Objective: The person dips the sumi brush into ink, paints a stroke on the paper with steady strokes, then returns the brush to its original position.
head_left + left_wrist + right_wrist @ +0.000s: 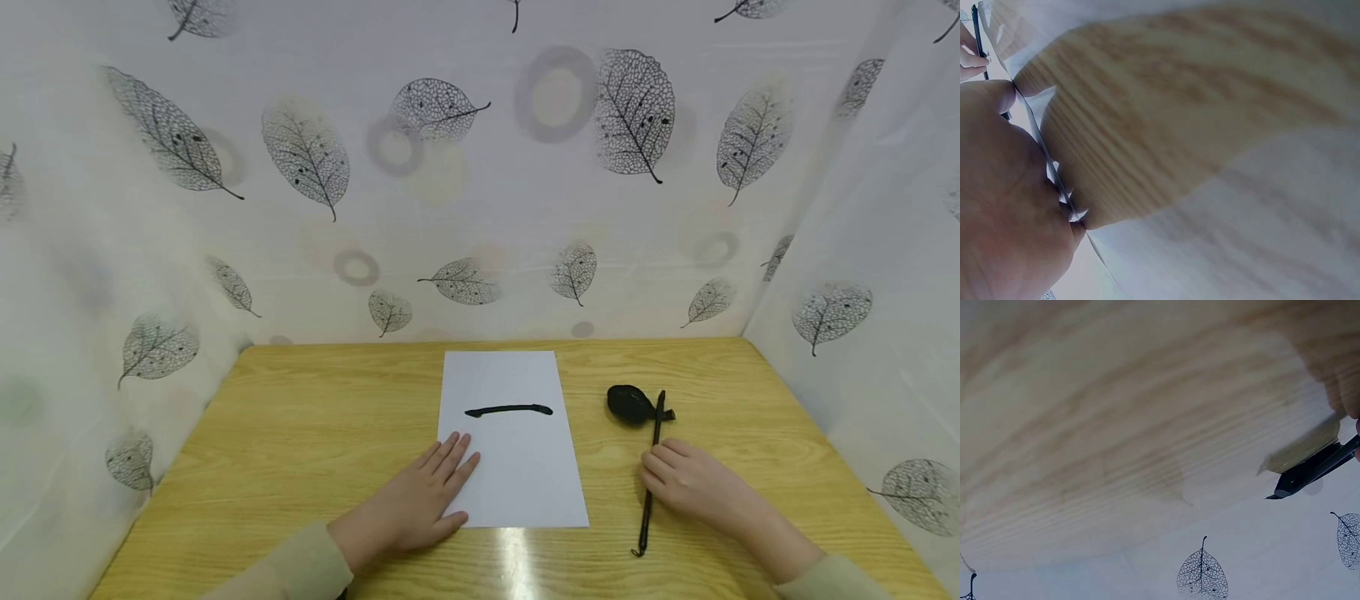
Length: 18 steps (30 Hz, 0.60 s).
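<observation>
A white sheet of paper (517,483) lies on the table with one black brush stroke (510,410) across its upper part. My left hand (423,500) rests flat on the sheet's left edge, fingers spread. In the left wrist view the palm (1010,187) lies along the paper's edge. To the right, the fingers of my right hand (693,483) pinch a thin black writing brush (649,508) around its middle. Its loop end points toward me, and its tip overlaps the handle of a black spoon-shaped ink dish (628,404). In the right wrist view, only the brush's dark tip end (1310,470) shows.
The yellow wood-grain table (322,425) is enclosed at the back and both sides by a pale curtain (480,200) printed with skeleton leaves. Light reflects off the table (517,562) just below the paper.
</observation>
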### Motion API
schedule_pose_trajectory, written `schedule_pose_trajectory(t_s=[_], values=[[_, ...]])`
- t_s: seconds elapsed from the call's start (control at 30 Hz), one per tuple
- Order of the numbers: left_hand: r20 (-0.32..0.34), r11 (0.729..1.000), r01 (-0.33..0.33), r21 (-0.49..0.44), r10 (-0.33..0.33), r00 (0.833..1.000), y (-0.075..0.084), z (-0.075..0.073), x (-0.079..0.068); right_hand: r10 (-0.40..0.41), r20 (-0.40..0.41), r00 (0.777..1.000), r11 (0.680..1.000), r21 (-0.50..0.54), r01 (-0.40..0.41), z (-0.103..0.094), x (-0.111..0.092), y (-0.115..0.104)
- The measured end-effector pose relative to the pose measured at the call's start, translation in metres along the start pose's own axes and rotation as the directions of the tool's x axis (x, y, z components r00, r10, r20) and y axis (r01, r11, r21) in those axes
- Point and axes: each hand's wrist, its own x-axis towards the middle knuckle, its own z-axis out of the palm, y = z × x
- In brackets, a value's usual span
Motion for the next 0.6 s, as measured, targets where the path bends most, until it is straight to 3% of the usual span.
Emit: schedule_pose_trajectory(t_s=[0.6], values=[[0.025, 0.998, 0.026, -0.058, -0.024, 0.999, -0.0032, 0.0005, 0.0007, -0.006, 0.011, 1.0, 1.0, 0.001, 0.006, 0.0018, -0.0019, 0.0027]])
